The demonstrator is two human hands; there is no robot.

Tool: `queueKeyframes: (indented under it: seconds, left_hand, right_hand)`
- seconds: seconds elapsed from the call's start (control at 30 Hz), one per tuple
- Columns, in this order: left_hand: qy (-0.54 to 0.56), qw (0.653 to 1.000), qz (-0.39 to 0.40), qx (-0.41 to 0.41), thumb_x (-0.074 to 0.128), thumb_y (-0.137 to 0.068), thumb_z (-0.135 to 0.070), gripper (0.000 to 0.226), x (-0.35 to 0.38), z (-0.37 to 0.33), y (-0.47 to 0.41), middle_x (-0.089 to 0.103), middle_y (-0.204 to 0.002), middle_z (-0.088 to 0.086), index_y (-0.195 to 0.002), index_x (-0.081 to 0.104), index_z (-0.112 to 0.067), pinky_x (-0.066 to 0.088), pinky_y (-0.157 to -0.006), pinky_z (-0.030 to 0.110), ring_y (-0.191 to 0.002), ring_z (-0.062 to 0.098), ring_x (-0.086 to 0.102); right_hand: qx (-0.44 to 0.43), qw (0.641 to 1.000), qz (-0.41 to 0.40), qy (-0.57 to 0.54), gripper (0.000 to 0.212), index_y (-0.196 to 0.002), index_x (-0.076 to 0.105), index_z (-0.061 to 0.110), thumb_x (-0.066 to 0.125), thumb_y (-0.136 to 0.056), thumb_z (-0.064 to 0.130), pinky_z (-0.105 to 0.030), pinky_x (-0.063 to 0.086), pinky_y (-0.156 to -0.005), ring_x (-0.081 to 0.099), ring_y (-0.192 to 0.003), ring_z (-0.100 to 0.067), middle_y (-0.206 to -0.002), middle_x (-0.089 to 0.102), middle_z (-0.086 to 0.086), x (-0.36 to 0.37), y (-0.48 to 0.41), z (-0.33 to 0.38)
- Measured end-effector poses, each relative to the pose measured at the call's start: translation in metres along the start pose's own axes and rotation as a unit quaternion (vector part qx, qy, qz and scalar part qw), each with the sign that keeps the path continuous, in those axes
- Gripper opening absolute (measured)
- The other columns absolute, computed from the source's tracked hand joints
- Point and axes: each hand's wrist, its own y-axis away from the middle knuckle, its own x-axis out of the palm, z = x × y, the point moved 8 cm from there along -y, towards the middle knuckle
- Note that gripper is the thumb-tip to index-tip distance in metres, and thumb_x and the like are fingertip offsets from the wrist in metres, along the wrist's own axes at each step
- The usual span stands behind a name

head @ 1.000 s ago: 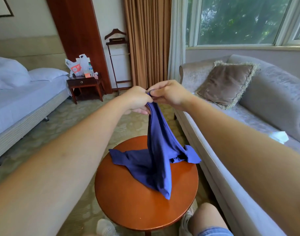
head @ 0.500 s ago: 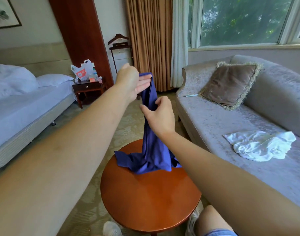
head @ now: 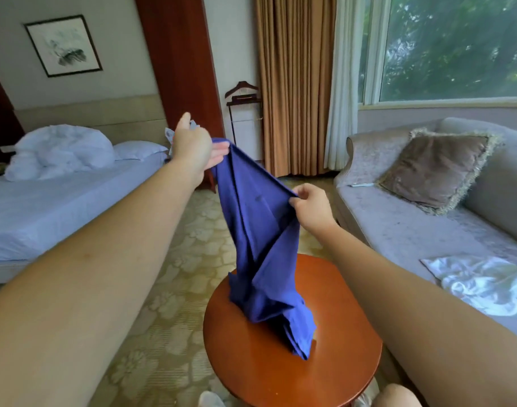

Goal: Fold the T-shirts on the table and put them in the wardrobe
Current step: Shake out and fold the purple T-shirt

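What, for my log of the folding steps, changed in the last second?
The hands, pinched together at one spot on the blue T-shirt before, drew apart: the left hand rose up-left, the right hand dropped lower right, stretching an edge taut between them. More of the shirt lifted off the round table; only its lower end rests there. Both hands kept hold throughout.

A person holds a blue T-shirt point(head: 257, 236) up by one edge above a round wooden table point(head: 333, 356). The left hand point(head: 197, 146) grips the higher corner; the right hand point(head: 311, 205) pinches the edge lower down. The shirt's bunched bottom rests on the tabletop. A crumpled white garment point(head: 483, 284) lies on the grey sofa point(head: 404, 227) to the right, and a bed point(head: 45, 201) stands to the left.
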Motion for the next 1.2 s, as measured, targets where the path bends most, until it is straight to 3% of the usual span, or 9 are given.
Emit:
queueKeyframes:
  seconds: [0.2, 0.27, 0.37, 0.5, 0.63, 0.77, 0.9, 1.03, 1.2]
  left_hand:
    - [0.021, 0.999, -0.039, -0.023, 0.013, -0.098, -0.01, 0.059, -0.019, 0.043, -0.015, 0.062, -0.124, 0.02, -0.152, 0.018, -0.032, 0.056, -0.061, 0.024, -0.075, 0.021, 0.068]
    - [0.04, 0.998, -0.039, -0.027, 0.013, -0.101, -0.013, 0.051, -0.012, 0.038, -0.016, 0.07, -0.101, 0.016, -0.146, 0.03, -0.03, 0.055, -0.068, 0.026, -0.088, 0.027, 0.068]
    - [0.116, 0.991, -0.045, -0.051, 0.014, -0.106, -0.023, 0.034, -0.009, 0.031, -0.023, 0.067, -0.054, 0.006, -0.094, 0.045, -0.028, 0.053, -0.074, 0.027, -0.102, 0.032, 0.067]
    - [0.086, 0.989, -0.119, 0.021, 0.015, -0.096, -0.005, 0.06, -0.036, 0.024, -0.042, 0.062, -0.121, 0.015, -0.148, 0.027, -0.03, 0.057, -0.068, 0.023, -0.069, 0.014, 0.067]
    - [0.085, 0.985, -0.149, 0.019, 0.016, -0.096, -0.008, 0.062, -0.069, 0.038, -0.054, 0.058, -0.13, 0.02, -0.154, 0.014, -0.03, 0.052, -0.058, 0.019, -0.069, 0.017, 0.067]
    - [0.027, 0.988, -0.152, -0.031, 0.017, -0.098, -0.008, 0.058, -0.085, 0.068, -0.052, 0.065, -0.108, 0.014, -0.154, 0.013, -0.022, 0.052, -0.058, 0.02, -0.068, 0.017, 0.066]
    - [-0.057, 0.99, -0.082, -0.096, 0.024, -0.1, -0.013, 0.047, -0.084, 0.095, -0.051, 0.066, -0.119, 0.018, -0.147, 0.029, -0.01, 0.052, -0.063, 0.022, -0.086, 0.023, 0.067]
    - [-0.072, 0.987, -0.051, -0.134, 0.028, -0.101, -0.015, 0.044, -0.089, 0.106, -0.042, 0.066, -0.121, 0.015, -0.144, 0.034, -0.006, 0.051, -0.076, 0.026, -0.097, 0.022, 0.065]
    - [-0.067, 0.99, 0.023, -0.124, 0.032, -0.098, -0.009, 0.049, -0.086, 0.094, -0.025, 0.071, -0.085, 0.008, -0.148, 0.031, -0.013, 0.053, -0.069, 0.029, -0.081, 0.019, 0.069]
  right_hand:
    - [0.011, 0.993, 0.116, 0.012, 0.02, -0.072, 0.058, 0.011, 0.06, -0.087, -0.003, -0.028, 0.036, -0.065, 0.046, -0.069, -0.014, -0.072, 0.055, -0.002, 0.025, 0.007, -0.03]
    - [0.008, 0.988, 0.131, 0.082, 0.032, -0.06, 0.046, 0.015, 0.06, -0.084, -0.001, -0.029, 0.031, -0.057, 0.041, -0.064, -0.016, -0.061, 0.046, 0.001, 0.03, 0.01, -0.039]
    - [0.014, 0.973, 0.14, 0.185, 0.032, -0.055, 0.042, 0.013, 0.056, -0.08, -0.001, -0.033, 0.028, -0.054, 0.043, -0.062, -0.023, -0.06, 0.048, -0.01, 0.032, 0.02, -0.063]
    - [0.077, 0.963, 0.13, 0.223, 0.024, -0.055, 0.048, 0.01, 0.053, -0.076, 0.0, -0.033, 0.035, -0.053, 0.048, -0.065, -0.03, -0.067, 0.057, -0.022, 0.019, 0.029, -0.106]
    - [0.139, 0.956, 0.127, 0.224, 0.024, -0.057, 0.052, 0.012, 0.052, -0.08, 0.004, -0.027, 0.037, -0.051, 0.048, -0.061, -0.026, -0.06, 0.052, -0.011, 0.005, 0.03, -0.137]
    - [0.229, 0.966, 0.106, 0.054, 0.023, -0.073, 0.059, 0.011, 0.046, -0.091, 0.003, -0.027, 0.047, -0.046, 0.06, -0.045, -0.024, -0.064, 0.06, -0.013, 0.0, 0.032, -0.154]
    - [0.248, 0.96, 0.083, -0.099, 0.021, -0.09, 0.058, 0.01, 0.043, -0.097, -0.003, -0.02, 0.05, -0.04, 0.062, -0.04, -0.013, -0.07, 0.062, -0.015, -0.004, 0.032, -0.142]
    - [0.253, 0.94, 0.043, -0.225, 0.018, -0.097, 0.059, 0.007, 0.045, -0.097, -0.004, -0.02, 0.053, -0.048, 0.066, -0.05, -0.012, -0.078, 0.063, -0.014, -0.019, 0.022, -0.125]
    - [0.189, 0.928, -0.031, -0.321, 0.036, -0.115, 0.054, 0.006, 0.041, -0.089, -0.015, -0.026, 0.053, -0.075, 0.061, -0.081, -0.02, -0.093, 0.058, -0.013, -0.053, -0.004, -0.085]
